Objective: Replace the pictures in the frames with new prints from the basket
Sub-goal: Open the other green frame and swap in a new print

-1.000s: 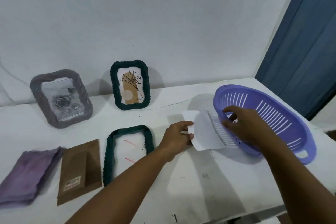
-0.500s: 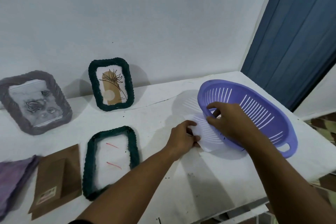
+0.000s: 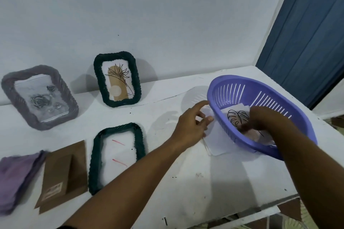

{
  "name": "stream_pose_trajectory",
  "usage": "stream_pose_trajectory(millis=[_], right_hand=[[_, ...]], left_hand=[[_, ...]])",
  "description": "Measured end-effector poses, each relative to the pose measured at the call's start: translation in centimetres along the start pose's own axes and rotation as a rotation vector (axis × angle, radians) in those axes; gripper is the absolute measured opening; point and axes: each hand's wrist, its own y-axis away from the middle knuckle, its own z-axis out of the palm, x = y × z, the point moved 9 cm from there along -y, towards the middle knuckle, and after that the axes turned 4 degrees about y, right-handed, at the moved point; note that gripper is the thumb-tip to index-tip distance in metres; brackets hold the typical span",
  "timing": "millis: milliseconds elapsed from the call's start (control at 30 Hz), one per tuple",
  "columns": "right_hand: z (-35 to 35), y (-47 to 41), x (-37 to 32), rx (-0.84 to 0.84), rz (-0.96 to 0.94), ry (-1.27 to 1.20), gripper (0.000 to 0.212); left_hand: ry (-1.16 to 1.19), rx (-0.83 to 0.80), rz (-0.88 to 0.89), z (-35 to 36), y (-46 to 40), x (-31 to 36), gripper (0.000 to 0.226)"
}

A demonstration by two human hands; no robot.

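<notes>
A purple slotted basket (image 3: 279, 141) sits at the table's right, holding prints. The top one is a leaf print (image 3: 236, 117) with a black line drawing. My right hand (image 3: 260, 119) is inside the basket, its blurred fingers curled onto that print. My left hand (image 3: 191, 122) hovers open just left of the basket's rim. It is over a white sheet (image 3: 216, 141) that lies partly under the basket. An empty dark green frame (image 3: 95, 156) lies flat in the middle. A green frame with a flower picture (image 3: 97, 72) and a grey frame with a rose picture (image 3: 65, 96) lean against the wall.
A brown backing board (image 3: 63, 174) lies left of the empty frame, with a purple cloth (image 3: 16, 174) beyond it at the left edge. The table's front edge runs close below my arms. A blue curtain (image 3: 307, 33) hangs behind the basket at right.
My right hand left the basket's rim and went inside onto the prints. The basket settled flatter over the white sheet. My left hand let go of that sheet and opened.
</notes>
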Motion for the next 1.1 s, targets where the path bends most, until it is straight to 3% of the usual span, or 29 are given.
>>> stream_pose_trajectory(millis=[167,500,833,1100], right_hand=[[0.3,-1.0,0.4,0.026,0.028,0.051,0.072],[0.4,-1.6,2.1,0.013,0.116,-0.103,0.071],[0.2,-2.0,2.6,0.089,0.1,-0.128,0.059],[-0.5,-2.3,2.6,0.165,0.11,0.025,0.055]], left_hand=[[-0.062,-0.029,0.049,1.0,0.0,0.4,0.049],[-0.196,-0.04,0.057,0.8,0.4,0.5,0.052],[-0.253,-0.168,0.036,0.7,1.1,0.9,0.057],[-0.307,-0.225,0.03,0.7,1.5,0.5,0.059]])
